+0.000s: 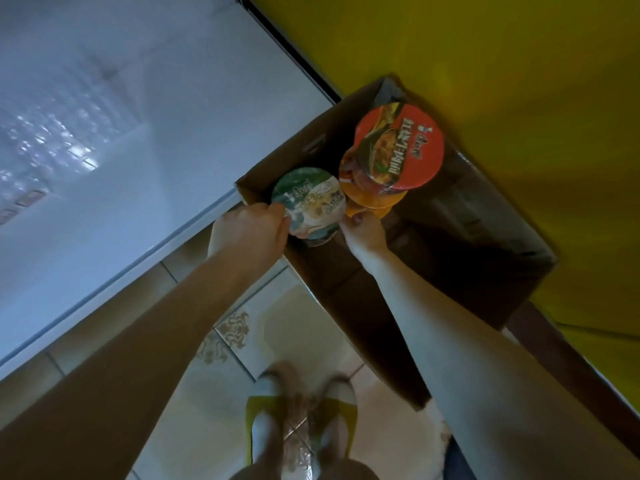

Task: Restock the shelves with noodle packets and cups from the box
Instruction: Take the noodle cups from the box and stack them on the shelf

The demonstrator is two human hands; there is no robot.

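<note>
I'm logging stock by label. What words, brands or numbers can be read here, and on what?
"红烧牛肉面": large white characters on the dark band of the red-lidded cup, turned sideways.
White brand mark on the same lid's red part: too blurred to read.
Green-lidded cup: white mark and small print, too blurred to read.
Orange cup and box: no text shows.

Overall level: we rate the frame dim, with a yellow-green cast.
Light source: we find the brightest area on the white panel (166,98), upper left, with speckled glare.
Shadows: we note the box (485,230) interior is nearly black; the left forearm (156,323) is shaded, the right forearm (485,341) paler.
Sharpness: we read only soft print on the red cup (401,147) and green cup (308,199); the orange cup (374,202) rim smears; the feet (301,427) are blurred.
Distortion: we see straight edges splay toward the corners.
</note>
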